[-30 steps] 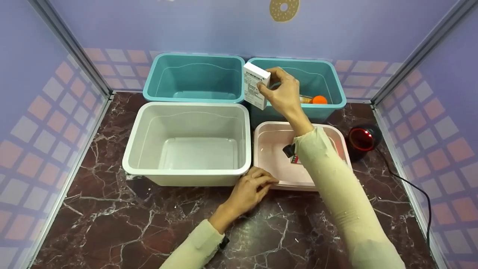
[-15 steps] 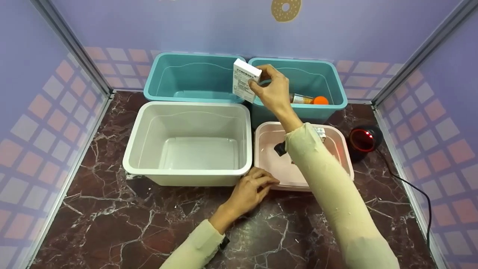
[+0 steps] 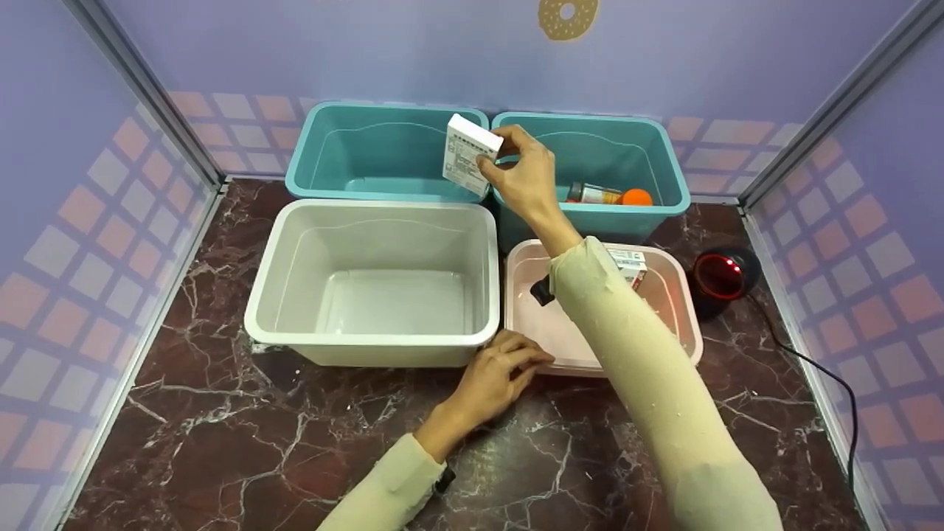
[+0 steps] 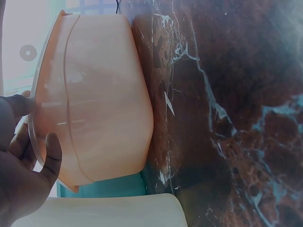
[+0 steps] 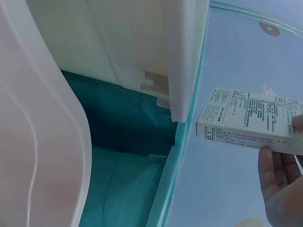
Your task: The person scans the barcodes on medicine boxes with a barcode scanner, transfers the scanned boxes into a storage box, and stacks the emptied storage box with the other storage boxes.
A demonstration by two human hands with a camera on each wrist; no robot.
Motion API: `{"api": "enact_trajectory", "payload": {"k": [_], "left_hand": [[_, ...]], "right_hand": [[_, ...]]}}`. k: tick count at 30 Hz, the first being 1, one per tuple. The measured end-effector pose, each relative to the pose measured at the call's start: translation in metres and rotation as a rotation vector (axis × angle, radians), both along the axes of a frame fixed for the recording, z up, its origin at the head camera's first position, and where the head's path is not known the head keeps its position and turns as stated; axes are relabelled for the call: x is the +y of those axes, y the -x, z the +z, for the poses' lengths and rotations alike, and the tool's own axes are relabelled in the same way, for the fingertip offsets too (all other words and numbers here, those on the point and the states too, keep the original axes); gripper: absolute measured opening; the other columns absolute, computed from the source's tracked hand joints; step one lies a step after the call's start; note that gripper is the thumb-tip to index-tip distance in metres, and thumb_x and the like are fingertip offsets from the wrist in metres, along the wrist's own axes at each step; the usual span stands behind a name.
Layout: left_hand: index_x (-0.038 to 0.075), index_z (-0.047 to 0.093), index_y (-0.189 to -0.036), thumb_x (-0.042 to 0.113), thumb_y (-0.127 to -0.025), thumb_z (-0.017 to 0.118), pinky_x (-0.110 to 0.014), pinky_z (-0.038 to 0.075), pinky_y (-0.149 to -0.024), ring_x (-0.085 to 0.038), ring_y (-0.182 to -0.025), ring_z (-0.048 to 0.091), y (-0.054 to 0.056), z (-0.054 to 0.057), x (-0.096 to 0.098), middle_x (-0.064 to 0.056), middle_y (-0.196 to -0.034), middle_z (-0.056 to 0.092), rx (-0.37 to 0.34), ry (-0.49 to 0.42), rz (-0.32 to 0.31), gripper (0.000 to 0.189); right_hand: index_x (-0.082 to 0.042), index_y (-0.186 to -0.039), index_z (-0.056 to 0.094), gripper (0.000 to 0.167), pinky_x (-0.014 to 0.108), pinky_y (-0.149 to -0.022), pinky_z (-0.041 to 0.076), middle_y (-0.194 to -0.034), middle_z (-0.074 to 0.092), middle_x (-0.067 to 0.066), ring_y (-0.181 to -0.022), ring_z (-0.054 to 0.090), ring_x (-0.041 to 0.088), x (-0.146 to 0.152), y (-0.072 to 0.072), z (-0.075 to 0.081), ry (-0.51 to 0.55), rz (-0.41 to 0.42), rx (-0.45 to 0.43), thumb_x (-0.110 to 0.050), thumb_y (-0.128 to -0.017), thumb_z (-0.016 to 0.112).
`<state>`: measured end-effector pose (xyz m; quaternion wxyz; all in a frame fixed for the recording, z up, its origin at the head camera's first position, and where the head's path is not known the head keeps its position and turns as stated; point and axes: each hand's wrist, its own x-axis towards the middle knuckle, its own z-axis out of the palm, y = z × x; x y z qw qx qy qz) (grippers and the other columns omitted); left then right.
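My right hand (image 3: 520, 177) pinches a small white carton (image 3: 468, 153) by its right side, thumb on the printed face. The carton is tilted and overlaps the right end of the left teal bin (image 3: 383, 198) in the head view. Dense small print covers the carton's faces in the right wrist view. My left hand (image 3: 494, 376) is at the near left corner of the pink bin (image 3: 564, 363); in the left wrist view its fingers (image 4: 20, 106) go over the rim, with the thumb against the outer wall. Small boxes (image 3: 628, 265) lie in the pink bin, partly hidden by my right sleeve.
A large white bin (image 3: 372, 341) stands left of the pink one. The right teal bin (image 3: 675, 184) holds a jar with an orange lid (image 3: 636, 197). A black scanner-like device (image 3: 721, 276) glowing red, with a cable, stands at the right. Walls enclose the marble-patterned table (image 3: 221, 442).
My right hand has carried the white carton leftward, from the gap between the teal bins toward the left one. More of the jar and boxes shows. The left hand has stayed put.
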<state>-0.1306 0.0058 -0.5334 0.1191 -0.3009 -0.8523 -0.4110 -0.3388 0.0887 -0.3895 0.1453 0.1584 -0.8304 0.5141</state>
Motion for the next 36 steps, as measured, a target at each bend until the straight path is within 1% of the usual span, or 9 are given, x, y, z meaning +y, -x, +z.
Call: {"api": "enact_trajectory", "payload": {"k": [3, 10, 17, 21, 24, 27, 32, 34, 36], "left_hand": [[0.02, 0.076, -0.108, 0.01, -0.09, 0.071, -0.025, 0.051, -0.098, -0.015, -0.107, 0.059, 0.0, 0.0, 0.0, 0.003, -0.108, 0.069, -0.007, 0.001, -0.003, 0.021], [0.019, 0.077, -0.108, 0.011, -0.091, 0.07, -0.026, 0.051, -0.096, -0.016, -0.106, 0.06, -0.001, -0.001, 0.0, 0.002, -0.107, 0.069, -0.005, -0.002, -0.013, 0.02], [0.02, 0.076, -0.108, 0.012, -0.091, 0.07, -0.026, 0.051, -0.095, -0.015, -0.106, 0.06, 0.0, -0.001, 0.0, 0.003, -0.107, 0.069, 0.004, 0.003, -0.01, 0.02], [0.02, 0.076, -0.108, 0.011, -0.091, 0.07, -0.026, 0.051, -0.094, -0.015, -0.106, 0.06, 0.0, -0.001, 0.0, 0.003, -0.106, 0.069, -0.003, -0.003, -0.011, 0.02], [0.02, 0.076, -0.107, 0.011, -0.091, 0.07, -0.026, 0.051, -0.095, -0.015, -0.106, 0.06, 0.0, -0.001, 0.0, 0.003, -0.106, 0.069, -0.014, -0.004, -0.012, 0.02], [0.02, 0.076, -0.107, 0.012, -0.091, 0.07, -0.026, 0.051, -0.095, -0.015, -0.106, 0.06, 0.0, -0.001, 0.0, 0.003, -0.107, 0.069, -0.014, -0.002, -0.011, 0.019], [0.02, 0.076, -0.108, 0.012, -0.091, 0.071, -0.026, 0.051, -0.096, -0.016, -0.107, 0.06, 0.001, 0.0, -0.001, 0.002, -0.107, 0.069, 0.001, -0.009, -0.013, 0.02], [0.02, 0.076, -0.108, 0.011, -0.091, 0.071, -0.026, 0.051, -0.095, -0.016, -0.106, 0.06, 0.0, 0.0, -0.001, 0.002, -0.107, 0.069, 0.002, -0.012, -0.013, 0.02], [0.02, 0.076, -0.108, 0.011, -0.091, 0.071, -0.026, 0.052, -0.095, -0.016, -0.106, 0.06, 0.0, 0.001, -0.001, 0.002, -0.106, 0.069, 0.002, -0.013, -0.012, 0.02]], "right_hand": [[-0.009, -0.116, 0.068, 0.029, 0.024, -0.081, 0.06, -0.105, 0.071, 0.009, -0.096, 0.07, 0.017, -0.003, 0.001, -0.002, -0.007, 0.003, 0.01, -0.016, -0.088, 0.074], [-0.008, -0.116, 0.068, 0.029, 0.023, -0.082, 0.06, -0.106, 0.07, 0.01, -0.098, 0.07, 0.017, -0.007, 0.003, -0.008, -0.026, 0.013, -0.002, -0.015, -0.089, 0.073], [-0.007, -0.116, 0.067, 0.029, 0.025, -0.087, 0.059, -0.109, 0.069, 0.009, -0.102, 0.067, 0.018, -0.013, 0.0, -0.007, -0.044, 0.031, 0.013, -0.014, -0.089, 0.073], [-0.007, -0.117, 0.067, 0.03, 0.028, -0.091, 0.059, -0.112, 0.068, 0.009, -0.104, 0.066, 0.018, -0.015, 0.0, -0.01, -0.061, 0.046, -0.021, -0.011, -0.089, 0.073], [-0.008, -0.118, 0.066, 0.03, 0.025, -0.091, 0.058, -0.114, 0.068, 0.008, -0.106, 0.065, 0.016, -0.016, 0.0, -0.013, -0.093, 0.048, -0.05, -0.01, -0.089, 0.073], [-0.009, -0.117, 0.067, 0.03, 0.025, -0.091, 0.057, -0.115, 0.069, 0.007, -0.106, 0.064, 0.017, -0.017, 0.0, -0.015, -0.118, 0.05, -0.067, -0.01, -0.088, 0.073], [-0.007, -0.117, 0.067, 0.031, 0.034, -0.09, 0.058, -0.114, 0.07, 0.009, -0.106, 0.066, 0.023, -0.017, 0.001, -0.019, -0.139, 0.06, -0.066, -0.012, -0.087, 0.075], [-0.006, -0.118, 0.067, 0.032, 0.035, -0.091, 0.058, -0.115, 0.07, 0.01, -0.107, 0.066, 0.025, -0.016, 0.001, -0.02, -0.142, 0.066, -0.069, -0.012, -0.087, 0.075], [-0.007, -0.119, 0.067, 0.033, 0.033, -0.09, 0.058, -0.116, 0.069, 0.009, -0.108, 0.066, 0.024, -0.015, 0.0, -0.02, -0.153, 0.07, -0.071, -0.014, -0.088, 0.074]]}}
